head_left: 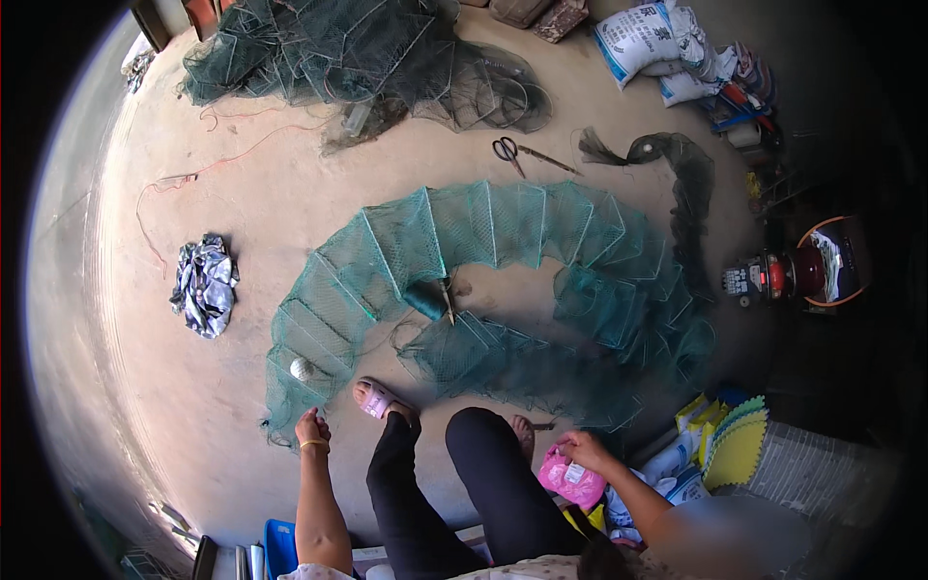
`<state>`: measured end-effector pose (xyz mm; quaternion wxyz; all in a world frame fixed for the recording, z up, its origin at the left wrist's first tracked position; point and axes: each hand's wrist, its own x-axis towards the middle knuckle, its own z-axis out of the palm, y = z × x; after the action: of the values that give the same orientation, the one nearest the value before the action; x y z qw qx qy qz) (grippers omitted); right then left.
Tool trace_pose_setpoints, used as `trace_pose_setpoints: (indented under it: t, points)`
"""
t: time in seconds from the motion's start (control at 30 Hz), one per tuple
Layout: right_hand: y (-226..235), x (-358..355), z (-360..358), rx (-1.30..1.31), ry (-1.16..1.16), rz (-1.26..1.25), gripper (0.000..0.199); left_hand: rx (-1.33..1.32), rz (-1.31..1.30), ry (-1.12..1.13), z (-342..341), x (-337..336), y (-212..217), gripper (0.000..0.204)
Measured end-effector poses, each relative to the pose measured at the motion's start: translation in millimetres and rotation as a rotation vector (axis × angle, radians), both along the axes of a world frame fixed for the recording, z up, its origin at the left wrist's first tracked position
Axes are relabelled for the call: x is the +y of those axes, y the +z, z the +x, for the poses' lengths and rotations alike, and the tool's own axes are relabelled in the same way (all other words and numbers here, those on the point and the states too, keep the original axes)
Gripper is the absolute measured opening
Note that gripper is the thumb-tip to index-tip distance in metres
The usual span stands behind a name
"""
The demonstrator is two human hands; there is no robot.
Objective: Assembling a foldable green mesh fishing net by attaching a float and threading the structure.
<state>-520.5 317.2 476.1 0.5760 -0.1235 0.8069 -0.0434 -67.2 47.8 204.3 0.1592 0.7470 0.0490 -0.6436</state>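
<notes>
Floor [242, 174], pale, bare-surfaced; entries from near edge to far edge.

- Blue tub [280, 549]: near edge, left of the legs.
- Right hand [586, 452]: near edge, right of the legs; fingers bent down onto the top of a pink bag [564, 485], touching it; whether they are clamped cannot be told.
- Foam mats [739, 447], yellow and green, scalloped: near right corner.
- Left hand [310, 427]: near edge, left of the legs; fingers bunched together, just beside the near left end of the green net [488, 224]; whether they pinch the mesh cannot be told.
- Green net: ribbed tube, curving over mid-floor from the left hand toward the right side and doubling back in folds near the feet, short of the right hand.
- White ball [302, 369]: at the net's left end, just beyond the left fingers.
- Green twine bundle [423, 301]: inside the net's curve.
- Crumpled patterned cloth [205, 287]: toward left edge.
- Scissors [506, 151]: beyond the net.
- Dark net [690, 184]: toward right edge.
- White sacks [636, 41]: far right corner.
- Heaped dark netting [329, 48]: far edge.
</notes>
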Motion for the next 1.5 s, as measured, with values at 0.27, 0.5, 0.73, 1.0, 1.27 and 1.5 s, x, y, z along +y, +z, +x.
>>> trace_pose_setpoints:
  t: [0.27,0.5,0.73,1.0,1.27,1.5]
  points:
    - [-28,-186,-165,0.184,0.217,-0.209,0.021,-0.109,0.043,0.003,-22,3,-18,0.017]
    - [-181,-387,-333,0.234,0.305,-0.391,0.019,-0.324,0.002,0.051,-43,26,-47,0.019]
    - [-415,-516,-441,0.238,0.408,-0.333,0.012,-0.623,0.012,0.084,-91,46,-67,0.020]
    - [-587,-561,-501,0.776,0.919,-0.394,0.032,-0.709,-0.068,0.088,-133,57,-99,0.024]
    - [-603,-591,-500,0.851,1.339,-0.270,0.026,-0.666,-0.084,0.235,-156,52,-110,0.017]
    - [-458,-609,-423,0.572,1.291,-1.150,0.019,-0.465,-0.140,0.355,-157,39,-86,0.019]
